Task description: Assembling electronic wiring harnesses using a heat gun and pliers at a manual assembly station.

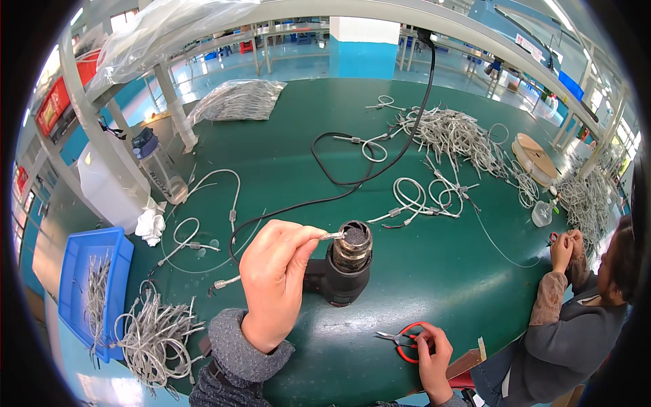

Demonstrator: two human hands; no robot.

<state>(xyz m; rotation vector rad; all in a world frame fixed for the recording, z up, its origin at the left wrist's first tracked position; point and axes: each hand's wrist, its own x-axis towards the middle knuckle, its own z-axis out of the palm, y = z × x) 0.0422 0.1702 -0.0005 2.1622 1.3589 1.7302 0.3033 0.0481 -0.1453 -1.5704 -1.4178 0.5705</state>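
My left hand (274, 275) pinches the end of a thin grey cable (331, 236) between thumb and fingertips. This end lies at the rim of the upturned nozzle of a black heat gun (348, 275), which stands upright on the green table. Another length of cable with a connector (227, 281) shows behind the left hand. Lower right, my right hand (435, 356) rests at the table with its fingers round a handle of small red-handled pliers (405, 339); their jaws point left.
A blue tray (122, 271) and a cable bundle (159, 339) sit at the left, near a bottle (159, 166). Heaped cables (454, 136) and a spool (534, 159) lie at the far right. A black cord (319, 200) crosses the table. A co-worker (576, 312) sits at the right.
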